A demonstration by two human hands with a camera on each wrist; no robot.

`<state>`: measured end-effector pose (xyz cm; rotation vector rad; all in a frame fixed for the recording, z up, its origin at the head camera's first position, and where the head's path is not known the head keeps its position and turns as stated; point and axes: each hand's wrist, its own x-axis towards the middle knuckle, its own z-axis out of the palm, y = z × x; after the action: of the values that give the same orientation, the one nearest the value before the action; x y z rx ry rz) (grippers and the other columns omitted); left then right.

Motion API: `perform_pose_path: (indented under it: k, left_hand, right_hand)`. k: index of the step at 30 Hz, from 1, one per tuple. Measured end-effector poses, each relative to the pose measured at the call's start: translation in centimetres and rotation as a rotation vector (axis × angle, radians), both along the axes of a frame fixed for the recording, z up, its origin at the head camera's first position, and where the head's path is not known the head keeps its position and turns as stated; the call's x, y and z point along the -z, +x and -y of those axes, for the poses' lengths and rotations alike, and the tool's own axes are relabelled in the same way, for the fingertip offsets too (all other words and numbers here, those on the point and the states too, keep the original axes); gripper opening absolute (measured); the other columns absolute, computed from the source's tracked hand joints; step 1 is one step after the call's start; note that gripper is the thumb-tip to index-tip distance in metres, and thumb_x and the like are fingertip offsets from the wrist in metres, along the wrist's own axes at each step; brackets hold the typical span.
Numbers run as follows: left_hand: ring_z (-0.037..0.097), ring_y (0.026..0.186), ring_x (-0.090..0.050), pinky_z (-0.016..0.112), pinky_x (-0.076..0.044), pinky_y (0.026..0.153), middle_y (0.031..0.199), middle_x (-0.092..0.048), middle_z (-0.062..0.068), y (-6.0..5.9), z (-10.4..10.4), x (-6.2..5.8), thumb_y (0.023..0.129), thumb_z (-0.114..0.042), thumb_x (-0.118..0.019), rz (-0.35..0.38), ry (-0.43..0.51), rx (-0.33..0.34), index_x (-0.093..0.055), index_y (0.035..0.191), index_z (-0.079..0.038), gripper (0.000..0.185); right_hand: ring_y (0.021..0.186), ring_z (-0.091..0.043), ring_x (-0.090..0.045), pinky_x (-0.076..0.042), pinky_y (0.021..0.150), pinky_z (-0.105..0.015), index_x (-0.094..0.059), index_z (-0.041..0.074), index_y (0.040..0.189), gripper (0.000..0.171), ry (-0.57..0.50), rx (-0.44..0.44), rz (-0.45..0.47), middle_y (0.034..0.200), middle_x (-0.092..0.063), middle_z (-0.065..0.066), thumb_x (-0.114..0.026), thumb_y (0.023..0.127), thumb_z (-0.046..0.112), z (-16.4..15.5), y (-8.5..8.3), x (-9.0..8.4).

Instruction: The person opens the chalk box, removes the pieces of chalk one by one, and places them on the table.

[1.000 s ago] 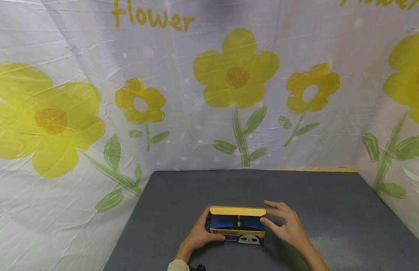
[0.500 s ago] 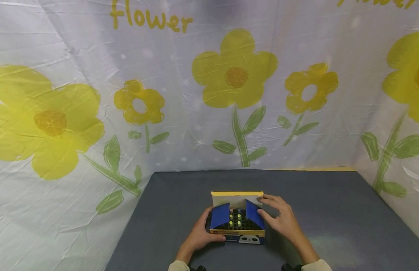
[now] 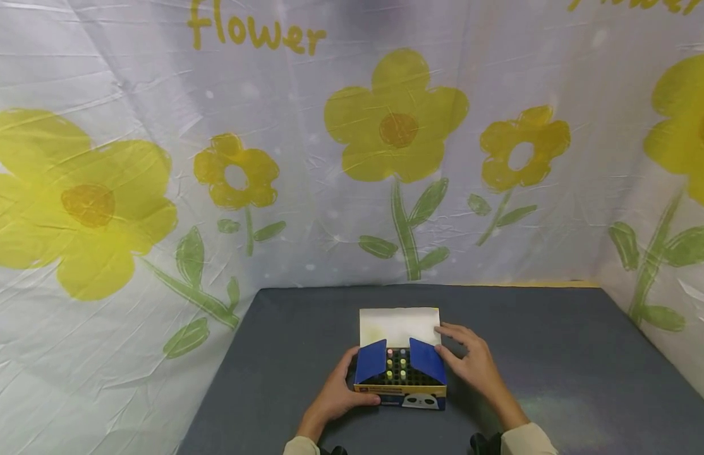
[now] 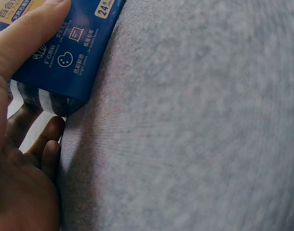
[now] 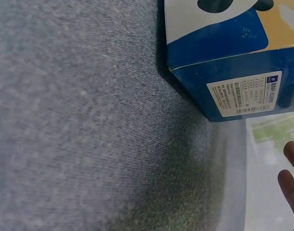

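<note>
A blue and yellow cardboard box (image 3: 400, 393) with a panda print sits near the front of the grey table (image 3: 557, 354). Its lid (image 3: 399, 325) stands folded back, white inside showing. Two blue side flaps (image 3: 370, 362) angle up over rows of coloured round tips (image 3: 395, 370). My left hand (image 3: 336, 397) grips the box's left end, thumb on the front face; in the left wrist view the thumb (image 4: 21, 38) lies on the blue side (image 4: 65, 62). My right hand (image 3: 471, 366) lies at the right end, straight fingers touching the lid's edge. The right wrist view shows the box corner (image 5: 223, 62).
A white cloth backdrop (image 3: 158, 189) printed with yellow flowers hangs behind and along both sides of the table. The grey felt surface stretches wide to the right and behind the box.
The lid went from lying nearly flat over the box to standing folded back. The blue side flaps rose and the coloured tips came into view. My left hand stayed put.
</note>
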<state>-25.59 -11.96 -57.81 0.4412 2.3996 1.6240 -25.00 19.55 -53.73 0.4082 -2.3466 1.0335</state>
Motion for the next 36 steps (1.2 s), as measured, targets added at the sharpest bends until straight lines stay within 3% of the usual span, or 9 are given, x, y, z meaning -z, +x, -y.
perform_pose_path:
  k: [12,18,25,32,36]
  left_hand:
    - [0.035,0.140,-0.047,0.059,-0.040,0.108,0.152,-0.050,0.007,0.0,0.1,0.2,0.070,-0.036,-0.094,-0.009,-0.021,-0.012,-0.033,0.157,-0.028,0.107]
    - [0.032,0.139,-0.047,0.058,-0.039,0.109,0.149,-0.052,0.003,0.0,0.1,0.3,0.069,-0.037,-0.095,-0.016,-0.019,-0.017,-0.036,0.155,-0.031,0.105]
    - [0.027,0.134,-0.050,0.055,-0.040,0.108,0.145,-0.055,-0.001,0.1,-0.1,0.1,0.068,-0.034,-0.095,-0.009,0.006,-0.008,-0.037,0.153,-0.036,0.103]
    - [0.027,0.135,-0.050,0.055,-0.039,0.109,0.146,-0.054,0.001,0.1,0.0,-0.1,0.068,-0.034,-0.096,-0.015,-0.008,-0.002,-0.035,0.155,-0.033,0.106]
    - [0.032,0.140,-0.047,0.059,-0.038,0.110,0.151,-0.050,0.005,0.2,0.0,-0.5,0.069,-0.032,-0.096,0.004,-0.018,-0.003,-0.031,0.158,-0.028,0.110]
  right_hand:
    - [0.103,-0.031,-0.068,-0.055,0.085,-0.053,-0.071,0.012,0.128,0.036,-0.138,-0.072,0.120,0.126,-0.070,-0.012,-0.076,0.092,0.014,0.3,-0.9,0.5]
    - [0.107,-0.030,-0.067,-0.056,0.086,-0.041,-0.070,0.016,0.130,0.036,-0.184,-0.054,0.272,0.126,-0.070,-0.010,-0.073,0.095,0.020,0.3,-1.4,0.6]
    - [0.116,-0.030,-0.064,-0.051,0.097,-0.049,-0.069,0.017,0.131,0.032,-0.209,-0.054,0.433,0.132,-0.068,-0.010,-0.064,0.101,0.027,0.2,-1.5,0.6]
    - [0.118,-0.030,-0.064,-0.050,0.098,-0.046,-0.068,0.018,0.133,0.033,-0.212,-0.070,0.445,0.133,-0.067,-0.009,-0.062,0.102,0.029,0.1,-1.3,0.4]
    - [0.108,-0.016,-0.066,-0.053,0.091,-0.036,-0.068,0.018,0.132,0.032,-0.194,-0.059,0.352,0.127,-0.070,-0.007,-0.062,0.102,0.026,0.2,-1.0,0.4]
